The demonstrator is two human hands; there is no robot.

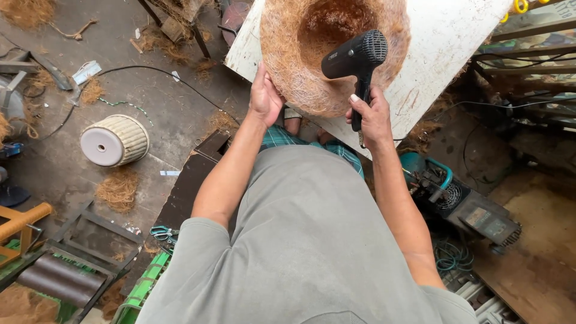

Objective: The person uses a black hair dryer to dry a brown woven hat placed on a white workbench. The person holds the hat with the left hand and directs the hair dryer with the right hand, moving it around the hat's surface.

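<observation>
A large bowl-shaped basket of brown coir fibre [288, 54] rests on a white board [444, 36] in front of me, its hollow facing up. My left hand [264, 96] presses against the basket's near left rim. My right hand [371, 117] grips the handle of a black hair dryer [355, 57], whose nozzle end sits over the basket's right side and points into the hollow.
A pale ribbed pot [114, 140] lies on its side on the concrete floor at left, with loose fibre clumps [118, 189] and a black cable [138, 69] around it. A dark machine [462, 207] sits low right. Scissors [162, 233] and a green crate [141, 288] lie lower left.
</observation>
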